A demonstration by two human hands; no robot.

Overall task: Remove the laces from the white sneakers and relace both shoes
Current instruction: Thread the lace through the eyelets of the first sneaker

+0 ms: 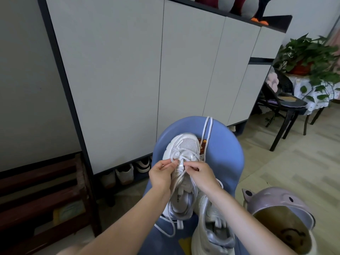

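A white sneaker (pixel 184 146) lies toe-away on a blue chair seat (pixel 224 153). Its white lace (pixel 176 155) loops loosely over the front eyelets. My left hand (pixel 161 173) pinches the lace at the left side of the tongue. My right hand (pixel 200 173) pinches the lace at the right side. One lace (pixel 207 129) trails up over the chair's back edge, and another loop (pixel 165 230) hangs below the shoe. A second white sneaker (pixel 213 229) lies beside the first, at the lower right, under my right forearm.
A tall grey cabinet (pixel 128 70) stands behind the chair, with shoes (pixel 127 173) in the gap below it. A lilac child's stool (pixel 281 214) sits at the lower right. A dark chair (pixel 287 105) and a potted plant (pixel 309 57) are at the far right.
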